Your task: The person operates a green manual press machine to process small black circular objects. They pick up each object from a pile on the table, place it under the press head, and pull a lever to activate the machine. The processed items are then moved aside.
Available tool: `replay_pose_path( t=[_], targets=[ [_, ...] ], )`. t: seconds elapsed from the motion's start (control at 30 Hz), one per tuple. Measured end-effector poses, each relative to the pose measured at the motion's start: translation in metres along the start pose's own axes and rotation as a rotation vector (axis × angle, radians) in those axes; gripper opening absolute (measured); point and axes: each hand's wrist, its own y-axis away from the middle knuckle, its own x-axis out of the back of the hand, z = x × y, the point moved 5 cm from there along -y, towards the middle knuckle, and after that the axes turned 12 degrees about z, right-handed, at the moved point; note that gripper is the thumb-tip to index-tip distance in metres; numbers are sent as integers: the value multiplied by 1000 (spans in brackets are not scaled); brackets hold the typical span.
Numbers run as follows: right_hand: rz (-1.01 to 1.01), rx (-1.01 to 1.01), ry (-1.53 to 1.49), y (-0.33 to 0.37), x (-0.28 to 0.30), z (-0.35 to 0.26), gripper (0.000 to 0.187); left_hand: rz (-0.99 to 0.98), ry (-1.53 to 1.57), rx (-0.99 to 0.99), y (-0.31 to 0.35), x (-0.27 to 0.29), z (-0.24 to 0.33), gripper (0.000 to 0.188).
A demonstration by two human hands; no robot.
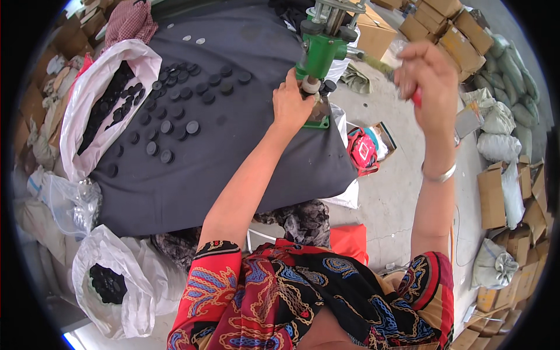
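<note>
A green hand press (pixel 318 55) stands at the far edge of the dark cloth-covered table. My left hand (pixel 291 102) is at the press, its fingers closed just under the ram (pixel 311 85); what they hold is hidden. Beside these fingertips lie black round caps (pixel 330 86). My right hand (pixel 429 81) is raised to the right of the press, fingers curled round the end of its lever (pixel 376 63). A bit of red shows in the palm. Many loose black caps (pixel 177 111) are scattered on the table to the left.
A white sack of black pieces (pixel 153 61) lies on the table's left, with another white sack (pixel 87 297) below it. Cardboard boxes (pixel 461 46) and filled sacks (pixel 507 76) line the right side. A red bag (pixel 363 150) stands on the floor by the table.
</note>
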Motion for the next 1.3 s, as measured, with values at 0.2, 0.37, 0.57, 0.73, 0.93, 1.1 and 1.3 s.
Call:
replay_pose_path(
  t=[0.2, 0.37, 0.57, 0.73, 0.93, 1.1, 1.3],
  targets=[
    [68, 502, 191, 101, -9, 60, 12, 130, -18, -170, 18, 82, -2, 53],
    [69, 170, 48, 103, 4, 74, 10, 407, -289, -185, 26, 226, -36, 38],
    [23, 41, 48, 55, 0, 36, 10, 693, -994, 108, 49, 410, -145, 42],
    [-78, -36, -51, 5, 7, 15, 14, 580, -1119, 364, 39, 440, -175, 44],
    [-1, -98, 3, -7, 3, 2, 15, 528, -1189, 275, 38, 439, -191, 42],
    [-50, -118, -6, -30, 7, -4, 17, 454, -494, 34, 23, 317, -86, 52],
    [-80, -124, -46, -47, 1, -9, 19, -9, -92, -97, 14, 126, 0, 63]
  ],
)
